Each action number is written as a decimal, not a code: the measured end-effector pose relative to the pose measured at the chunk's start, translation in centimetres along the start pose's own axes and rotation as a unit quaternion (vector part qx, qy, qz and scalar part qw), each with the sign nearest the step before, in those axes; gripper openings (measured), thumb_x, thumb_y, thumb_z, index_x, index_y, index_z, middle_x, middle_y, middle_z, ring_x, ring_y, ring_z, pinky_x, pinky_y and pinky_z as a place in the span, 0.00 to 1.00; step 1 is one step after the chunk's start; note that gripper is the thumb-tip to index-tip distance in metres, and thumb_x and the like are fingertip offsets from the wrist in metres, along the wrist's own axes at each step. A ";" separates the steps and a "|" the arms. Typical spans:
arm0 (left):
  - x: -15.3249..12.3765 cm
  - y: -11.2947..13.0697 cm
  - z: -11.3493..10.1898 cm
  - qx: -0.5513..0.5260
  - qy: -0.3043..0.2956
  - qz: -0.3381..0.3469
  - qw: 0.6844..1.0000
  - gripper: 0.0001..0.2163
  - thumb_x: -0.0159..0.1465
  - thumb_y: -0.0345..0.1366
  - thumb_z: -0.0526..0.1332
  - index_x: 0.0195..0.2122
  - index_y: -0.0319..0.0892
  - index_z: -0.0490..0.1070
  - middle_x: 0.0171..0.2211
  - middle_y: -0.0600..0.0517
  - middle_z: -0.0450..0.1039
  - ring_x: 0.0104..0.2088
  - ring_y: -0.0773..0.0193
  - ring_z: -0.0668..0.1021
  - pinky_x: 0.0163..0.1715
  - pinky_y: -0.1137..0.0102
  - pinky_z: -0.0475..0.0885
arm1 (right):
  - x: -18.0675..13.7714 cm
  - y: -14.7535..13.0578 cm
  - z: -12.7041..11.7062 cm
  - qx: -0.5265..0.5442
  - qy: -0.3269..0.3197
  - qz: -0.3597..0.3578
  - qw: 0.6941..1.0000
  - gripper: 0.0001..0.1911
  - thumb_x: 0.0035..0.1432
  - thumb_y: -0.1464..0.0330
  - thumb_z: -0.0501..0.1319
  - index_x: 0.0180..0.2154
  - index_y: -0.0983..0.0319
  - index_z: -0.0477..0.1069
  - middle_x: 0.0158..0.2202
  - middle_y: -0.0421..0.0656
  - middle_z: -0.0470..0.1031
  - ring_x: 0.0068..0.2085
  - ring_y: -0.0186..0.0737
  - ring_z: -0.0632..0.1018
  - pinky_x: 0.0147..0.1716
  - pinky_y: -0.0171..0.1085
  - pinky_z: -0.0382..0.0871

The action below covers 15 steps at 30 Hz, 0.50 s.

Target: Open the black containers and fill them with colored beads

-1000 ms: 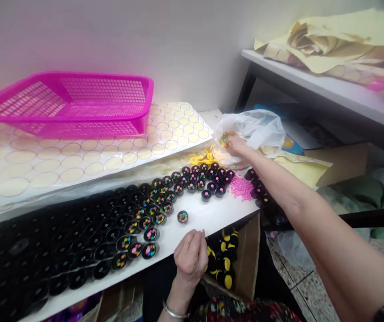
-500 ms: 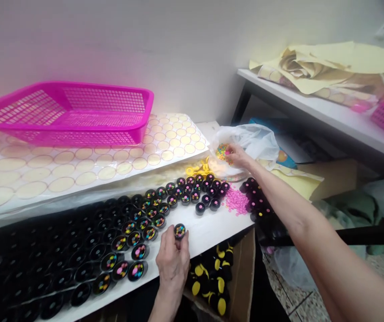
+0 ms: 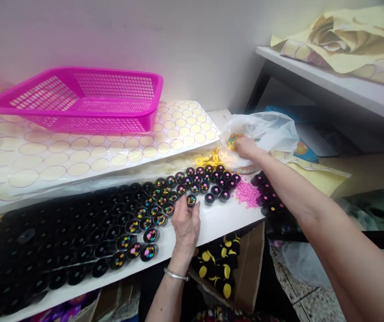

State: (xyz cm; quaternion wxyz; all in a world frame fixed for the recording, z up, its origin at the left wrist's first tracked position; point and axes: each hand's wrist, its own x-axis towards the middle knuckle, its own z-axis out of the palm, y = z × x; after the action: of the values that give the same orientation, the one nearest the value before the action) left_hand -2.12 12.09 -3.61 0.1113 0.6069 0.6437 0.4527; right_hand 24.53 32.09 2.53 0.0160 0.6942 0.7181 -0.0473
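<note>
My left hand (image 3: pixel 185 221) is closed round a small round black cup (image 3: pixel 191 200) with coloured beads in it, at the edge of the cup group. My right hand (image 3: pixel 246 148) reaches into a white plastic bag (image 3: pixel 275 129), fingers together among tiny multicoloured beads (image 3: pixel 234 141); its fingertips are partly hidden. Rows of black cups (image 3: pixel 108 232) cover the left of the white table. Those nearer my left hand hold coloured beads (image 3: pixel 159 218), and several further right have pink pieces (image 3: pixel 224 195) in their centres. A pile of pink pieces (image 3: pixel 247 193) lies beside them.
Behind the cups, a magenta basket (image 3: pixel 111 114) sits on sheets printed with cream circles (image 3: pixel 134 155). Yellow plastic pieces (image 3: pixel 208 160) lie near the bag. Below the table edge, a cardboard box (image 3: pixel 247 268) holds black and yellow pieces. A white shelf (image 3: pixel 333 80) stands at right.
My left hand has moved forward with the cup, closer to the filled cups. My right hand has dipped deeper into the beads in the bag. The whole view has shifted.
</note>
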 end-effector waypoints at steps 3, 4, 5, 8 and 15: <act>0.2 -0.1 0.1 -0.012 -0.007 0.013 1.000 0.14 0.57 0.37 0.60 0.44 0.38 0.68 0.28 0.53 0.68 0.20 0.72 0.69 0.25 0.74 0.68 | 0.0 -0.6 0.1 0.025 -0.011 -0.007 1.000 0.11 0.44 0.76 0.58 0.32 0.68 0.75 0.31 0.50 0.76 0.36 0.42 0.74 0.35 0.34 0.63; 0.3 -0.1 0.1 -0.018 -0.010 0.013 1.000 0.14 0.57 0.37 0.59 0.43 0.38 0.68 0.28 0.54 0.67 0.20 0.73 0.69 0.25 0.74 0.68 | -0.1 -0.6 0.0 0.033 -0.011 -0.007 0.999 0.11 0.44 0.76 0.57 0.32 0.67 0.75 0.30 0.48 0.76 0.34 0.40 0.74 0.33 0.32 0.63; 0.4 -0.1 0.1 -0.024 -0.013 0.011 1.000 0.13 0.57 0.37 0.59 0.43 0.38 0.69 0.27 0.54 0.67 0.20 0.73 0.69 0.25 0.74 0.67 | -0.1 -0.6 -0.2 0.040 -0.010 -0.005 0.999 0.12 0.44 0.76 0.57 0.33 0.67 0.75 0.29 0.46 0.76 0.32 0.39 0.73 0.32 0.32 0.62; 0.5 -0.1 0.1 -0.031 -0.025 -0.005 0.999 0.11 0.56 0.38 0.60 0.38 0.39 0.70 0.25 0.56 0.65 0.20 0.73 0.68 0.24 0.74 0.66 | -0.8 -0.5 -1.4 0.051 0.011 0.013 0.999 0.14 0.45 0.76 0.56 0.36 0.67 0.75 0.31 0.45 0.76 0.33 0.39 0.73 0.31 0.31 0.62; 0.5 0.1 -0.2 -0.030 -0.053 -0.034 0.998 0.10 0.51 0.38 0.62 0.33 0.40 0.71 0.20 0.59 0.61 0.20 0.72 0.66 0.26 0.74 0.64 | -12.4 -4.0 -3.8 0.119 0.156 0.018 0.980 0.11 0.54 0.71 0.52 0.28 0.64 0.72 0.33 0.45 0.74 0.36 0.40 0.72 0.35 0.35 0.61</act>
State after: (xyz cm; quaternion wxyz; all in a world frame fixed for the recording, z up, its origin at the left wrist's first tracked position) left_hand -2.34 12.45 -3.18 0.1791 0.6043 0.6431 0.4350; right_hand 21.12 19.94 7.64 -0.1781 0.7028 0.6884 -0.0228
